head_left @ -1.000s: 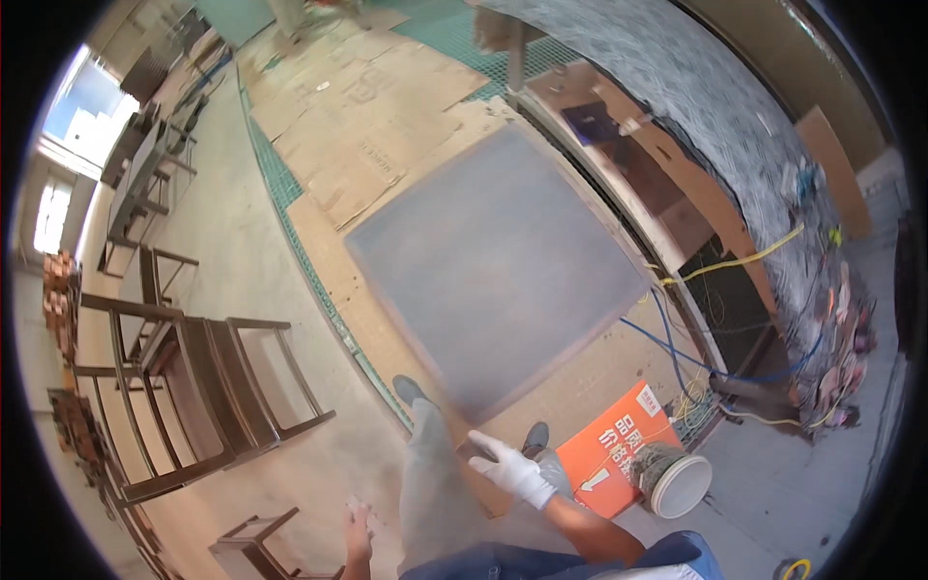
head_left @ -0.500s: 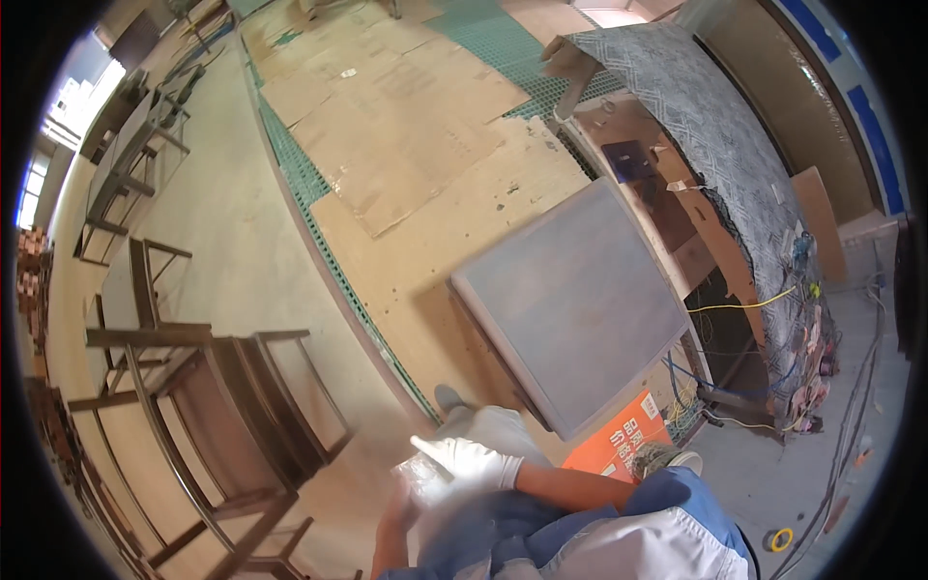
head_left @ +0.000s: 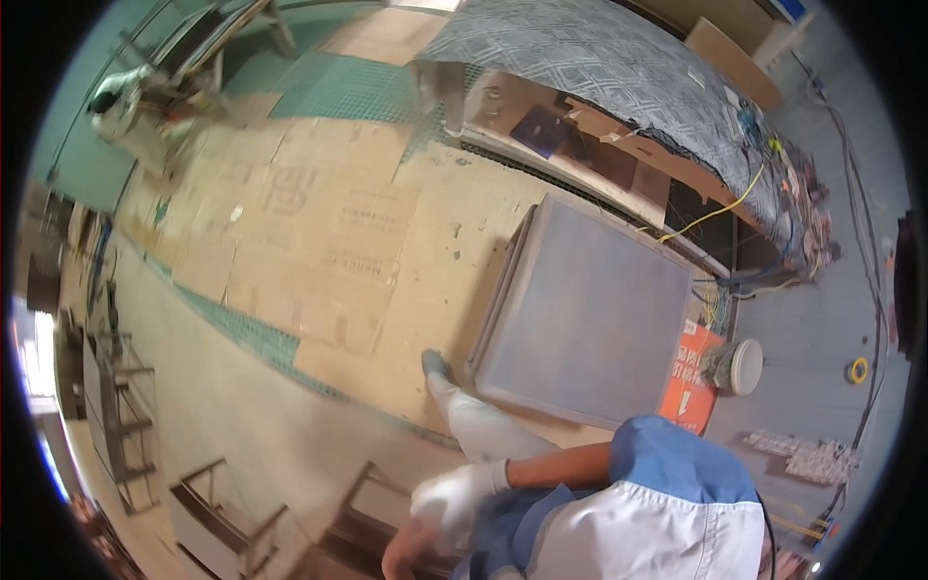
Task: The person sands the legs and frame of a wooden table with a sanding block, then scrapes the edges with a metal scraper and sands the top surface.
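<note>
My right hand (head_left: 454, 495) wears a white glove and reaches in from the right, below a bare forearm and blue sleeve. Its fingers are smeared by motion. Close against it, near the lower edge, is my left hand (head_left: 414, 543), which looks bare. The two hands meet or overlap in front of my body. Whatever lies between them is hidden, and neither hand's grip can be made out. Beyond my outstretched leg stands a square piece with a flat grey top (head_left: 594, 309) and a brown edge.
Flattened cardboard (head_left: 319, 232) covers the floor ahead. A workbench draped in grey patterned cloth (head_left: 599, 53) stands behind the square piece. An orange box (head_left: 691, 387) and white bucket (head_left: 744, 367) are at right. Dark wooden frames (head_left: 217, 527) stand left. Another person (head_left: 126, 121) bends far left.
My view has swung left, so the surroundings are turned and the other person appears. A shiny, clear-looking thing seen between my hands earlier can no longer be made out.
</note>
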